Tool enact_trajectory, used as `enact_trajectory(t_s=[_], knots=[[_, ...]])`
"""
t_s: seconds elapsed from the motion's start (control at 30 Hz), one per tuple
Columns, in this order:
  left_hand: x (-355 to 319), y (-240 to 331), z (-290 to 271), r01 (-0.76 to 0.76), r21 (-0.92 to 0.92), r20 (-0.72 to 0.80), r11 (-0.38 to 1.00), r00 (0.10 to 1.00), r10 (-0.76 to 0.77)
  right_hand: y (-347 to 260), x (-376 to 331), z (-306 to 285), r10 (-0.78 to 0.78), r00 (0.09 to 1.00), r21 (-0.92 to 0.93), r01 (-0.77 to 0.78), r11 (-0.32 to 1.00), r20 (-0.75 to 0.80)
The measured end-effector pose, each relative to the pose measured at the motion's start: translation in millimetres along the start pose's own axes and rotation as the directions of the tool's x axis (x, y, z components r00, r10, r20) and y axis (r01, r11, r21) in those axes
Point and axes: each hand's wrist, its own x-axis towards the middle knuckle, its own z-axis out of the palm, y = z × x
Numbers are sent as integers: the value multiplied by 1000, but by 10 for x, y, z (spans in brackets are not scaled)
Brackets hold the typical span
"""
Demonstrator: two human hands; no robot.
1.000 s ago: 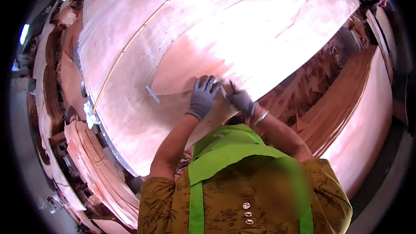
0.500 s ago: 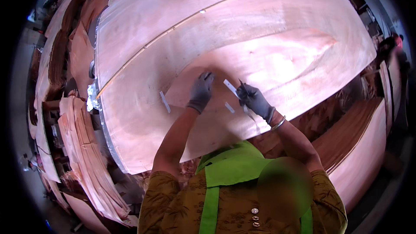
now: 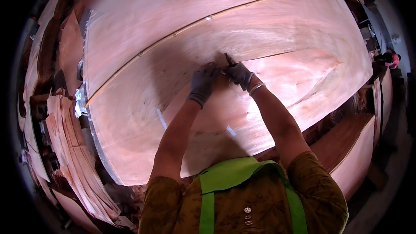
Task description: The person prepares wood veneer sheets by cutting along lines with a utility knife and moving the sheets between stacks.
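Observation:
My left hand [image 3: 203, 83], in a grey glove, rests on the pale pink wood veneer sheet [image 3: 130, 138]; its fingers stretch forward onto the far edge of an inset veneer patch [image 3: 203, 112]. Beside it my right hand [image 3: 239, 75], also gloved, is closed around a slim dark tool [image 3: 229, 59] that points away from me; its kind I cannot make out. A small bit of white tape [image 3: 223, 72] shows between the hands, mostly hidden by them. Two white tape strips lie along the patch: one at its left [image 3: 161, 118], another nearer me [image 3: 231, 130].
A long thin bamboo strip [image 3: 173, 34] lies across the sheet beyond my hands, with tape at its far end. Stacked veneer stands at the left [image 3: 82, 156] and right [image 3: 346, 143]. Crumpled clear plastic [image 3: 81, 99] hangs at the sheet's left edge. Another person [image 3: 393, 58] is far right.
Both hands have moved forward to the patch's far edge and closer together. The white strip that stuck out by my right hand is now mostly hidden between the hands.

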Motion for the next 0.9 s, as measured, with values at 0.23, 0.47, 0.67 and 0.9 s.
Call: enact_trajectory(t_s=[0.23, 0.47, 0.67, 0.9], knots=[[72, -31, 330, 62, -159, -207, 985, 974, -95, 210, -242, -358, 16, 993, -7, -15, 1000, 120], [144, 107, 226, -106, 316, -96, 943, 985, 143, 674, -845, 35, 157, 987, 190, -158, 969, 19], [354, 400, 486, 108, 291, -76, 951, 993, -89, 692, -760, -1801, -329, 943, -31, 328, 944, -38], [1327, 2141, 1169, 54, 9, -18, 999, 998, -54, 301, -152, -3210, -19, 999, -49, 16, 999, -48]])
